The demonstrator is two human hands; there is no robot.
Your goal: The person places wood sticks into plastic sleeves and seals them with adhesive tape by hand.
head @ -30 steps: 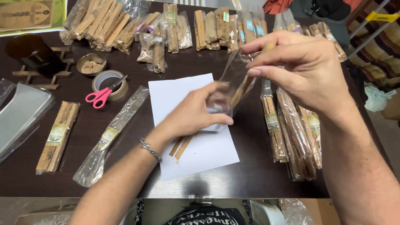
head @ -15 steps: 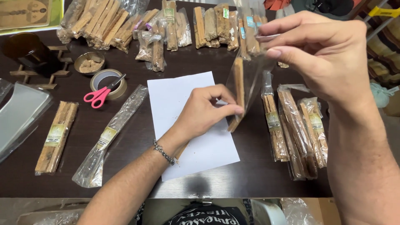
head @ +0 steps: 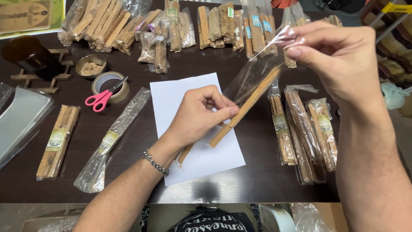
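Note:
My right hand pinches the open top of a clear plastic sleeve held slanting above the table. My left hand grips a long wooden stick that lies partly inside the sleeve, its lower end sticking out over a white paper sheet. Another stick lies on the sheet, mostly hidden under my left hand. A bead bracelet sits on my left wrist.
Bagged stick bundles lie to the right and more line the far edge. On the left are a bagged bundle, a nearly empty labelled bag, pink scissors on a tape roll, a small tin and clear sleeves.
The sleeve has tilted from nearly upright to a slant. The stick has slid so its lower end sticks out over the paper, and my left hand now grips it.

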